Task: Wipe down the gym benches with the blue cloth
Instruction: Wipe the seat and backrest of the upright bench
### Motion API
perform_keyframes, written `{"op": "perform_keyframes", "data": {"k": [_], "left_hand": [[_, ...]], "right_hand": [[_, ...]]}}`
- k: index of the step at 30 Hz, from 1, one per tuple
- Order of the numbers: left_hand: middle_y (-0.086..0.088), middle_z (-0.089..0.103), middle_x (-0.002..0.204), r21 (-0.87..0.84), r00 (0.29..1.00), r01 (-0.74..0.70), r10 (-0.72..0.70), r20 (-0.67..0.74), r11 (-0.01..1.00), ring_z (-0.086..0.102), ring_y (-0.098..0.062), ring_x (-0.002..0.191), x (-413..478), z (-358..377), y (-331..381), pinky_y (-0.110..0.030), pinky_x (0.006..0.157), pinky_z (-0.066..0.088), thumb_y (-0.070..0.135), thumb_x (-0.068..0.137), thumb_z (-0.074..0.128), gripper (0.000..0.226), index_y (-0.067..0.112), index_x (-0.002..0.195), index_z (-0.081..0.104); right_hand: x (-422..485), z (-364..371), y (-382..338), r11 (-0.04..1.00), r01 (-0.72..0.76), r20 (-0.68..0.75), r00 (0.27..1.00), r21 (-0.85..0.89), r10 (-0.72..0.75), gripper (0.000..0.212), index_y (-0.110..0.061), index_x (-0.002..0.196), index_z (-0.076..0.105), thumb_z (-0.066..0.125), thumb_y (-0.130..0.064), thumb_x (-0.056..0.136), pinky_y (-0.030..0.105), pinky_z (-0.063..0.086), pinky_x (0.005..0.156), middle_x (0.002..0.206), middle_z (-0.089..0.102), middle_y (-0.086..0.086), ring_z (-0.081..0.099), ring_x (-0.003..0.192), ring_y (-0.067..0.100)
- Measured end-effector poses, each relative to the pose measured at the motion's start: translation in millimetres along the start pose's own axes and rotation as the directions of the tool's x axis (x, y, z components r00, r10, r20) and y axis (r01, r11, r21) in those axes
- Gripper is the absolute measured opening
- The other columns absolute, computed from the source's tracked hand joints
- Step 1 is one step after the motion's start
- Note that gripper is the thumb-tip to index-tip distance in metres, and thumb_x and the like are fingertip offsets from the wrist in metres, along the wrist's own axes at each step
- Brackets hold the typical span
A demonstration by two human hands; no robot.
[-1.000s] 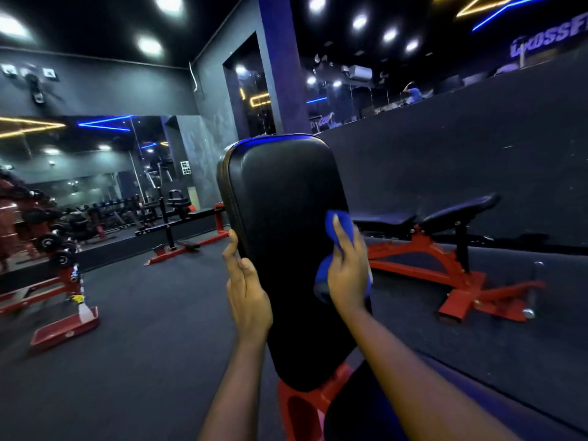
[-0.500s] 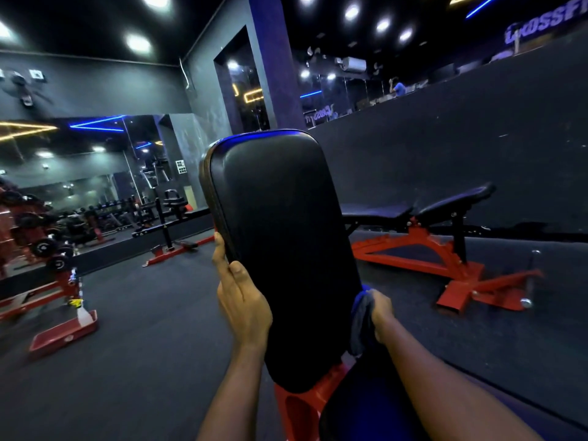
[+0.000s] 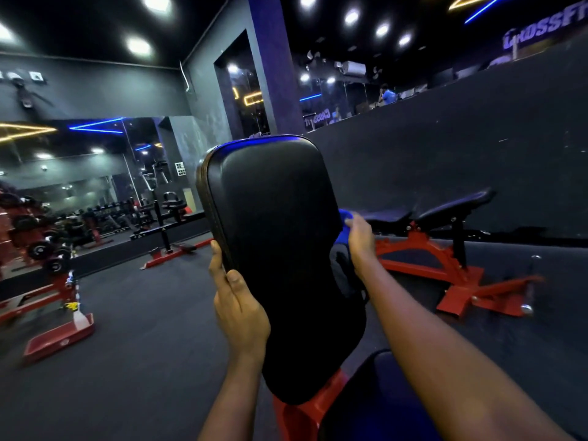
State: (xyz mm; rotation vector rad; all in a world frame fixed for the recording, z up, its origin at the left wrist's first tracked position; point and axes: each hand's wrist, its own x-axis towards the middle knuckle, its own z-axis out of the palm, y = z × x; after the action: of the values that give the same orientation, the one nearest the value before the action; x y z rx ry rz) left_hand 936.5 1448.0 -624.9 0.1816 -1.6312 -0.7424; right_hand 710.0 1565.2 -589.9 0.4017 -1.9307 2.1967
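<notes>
**Item 1, nearest: seat pad** (image 3: 378,396). Black, at the lower edge of view, above a red frame (image 3: 299,415). No cloth on it; whether it has been wiped cannot be told.

**Item 2: left hand** (image 3: 238,308). Clamped on the left edge of the backrest pad (image 3: 280,249), thumb on the front face and fingers round the rim, steadying it.

**Item 3: backrest pad.** Black, raised steeply. Its front face carries no cloth, and no streaks or damp marks show.

**Item 4: right hand** (image 3: 361,241). Set well apart from the left, at the pad's right edge, closed on the blue cloth (image 3: 346,221).

**Item 5: blue cloth.** Bunched between the right hand and the pad's right side, a darker fold hanging below.

**Item 6: second bench** (image 3: 445,210). Black pads on a red base, standing well apart on the floor (image 3: 143,361) by the dark wall. Nothing is touching it.

**Item 7, farthest: mirror** (image 3: 95,173) and weight rack (image 3: 38,240). No part in the task.

**Progress, as judged:** early to middle. Work is on the side edge of the first bench's backrest. Its seat pad is probably still to do, and the second bench looks untouched.
</notes>
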Motion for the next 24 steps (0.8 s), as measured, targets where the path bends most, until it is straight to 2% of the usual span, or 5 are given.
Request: {"op": "perform_keyframes", "data": {"k": [8, 14, 18, 21, 24], "left_hand": [[-0.001, 0.041, 0.056, -0.005, 1.0, 0.01, -0.01, 0.004, 1.0, 0.039, -0.013, 0.043, -0.5, -2.8, 1.7, -0.03, 0.041, 0.035, 0.04, 0.105, 0.018, 0.047, 0.045, 0.152, 0.019], [-0.002, 0.039, 0.055, -0.011, 1.0, 0.008, -0.008, 0.001, 1.0, 0.038, -0.012, 0.042, -0.5, -0.7, 0.9, -0.027, 0.038, 0.033, 0.042, 0.103, 0.018, 0.048, 0.046, 0.151, 0.02], [-0.003, 0.041, 0.055, -0.022, 1.0, 0.004, -0.004, -0.011, 1.0, 0.039, -0.011, 0.041, 0.3, -1.9, -0.2, -0.024, 0.039, 0.032, 0.043, 0.103, 0.017, 0.048, 0.045, 0.151, 0.02], [0.0, 0.041, 0.056, -0.017, 1.0, 0.008, -0.008, -0.009, 1.0, 0.04, -0.009, 0.04, -0.6, -3.1, 2.4, -0.019, 0.037, 0.032, 0.042, 0.103, 0.017, 0.048, 0.046, 0.151, 0.02], [-0.003, 0.042, 0.056, -0.018, 1.0, 0.014, -0.014, -0.003, 1.0, 0.041, -0.012, 0.041, 0.2, -4.2, 3.1, -0.02, 0.038, 0.034, 0.043, 0.104, 0.018, 0.048, 0.046, 0.151, 0.02]], "right_hand": [[-46.4, -22.9, 96.9, 0.931, -0.364, -0.075, 0.928, 0.024, 0.364, 0.022, -0.025, 0.08, 0.073, 0.053, -0.028, 0.088, 0.043, 0.048, 0.09, 0.103, 0.072, 0.012, 0.064, 0.094, 0.033], [5.1, -3.0, 15.0, 0.959, -0.201, -0.08, 0.979, -0.2, 0.189, 0.034, -0.012, 0.108, 0.072, 0.048, -0.03, 0.091, 0.038, 0.044, 0.085, 0.116, 0.067, 0.019, 0.06, 0.106, 0.039], [14.7, 10.7, -40.3, 0.992, -0.068, -0.028, 0.997, -0.11, 0.065, 0.042, -0.033, 0.095, 0.075, 0.042, -0.04, 0.069, 0.044, 0.047, 0.094, 0.112, 0.068, 0.011, 0.059, 0.104, 0.038], [-0.5, 5.9, -11.4, 0.998, 0.044, -0.014, 0.999, -0.033, -0.045, 0.033, -0.032, 0.098, 0.073, 0.045, -0.034, 0.081, 0.046, 0.044, 0.1, 0.114, 0.069, 0.008, 0.06, 0.11, 0.031], [-26.6, -7.1, 35.9, 0.998, -0.027, -0.039, 0.999, -0.054, 0.025, 0.026, -0.026, 0.102, 0.073, 0.049, -0.023, 0.091, 0.041, 0.044, 0.096, 0.113, 0.07, 0.005, 0.061, 0.107, 0.026]]}}
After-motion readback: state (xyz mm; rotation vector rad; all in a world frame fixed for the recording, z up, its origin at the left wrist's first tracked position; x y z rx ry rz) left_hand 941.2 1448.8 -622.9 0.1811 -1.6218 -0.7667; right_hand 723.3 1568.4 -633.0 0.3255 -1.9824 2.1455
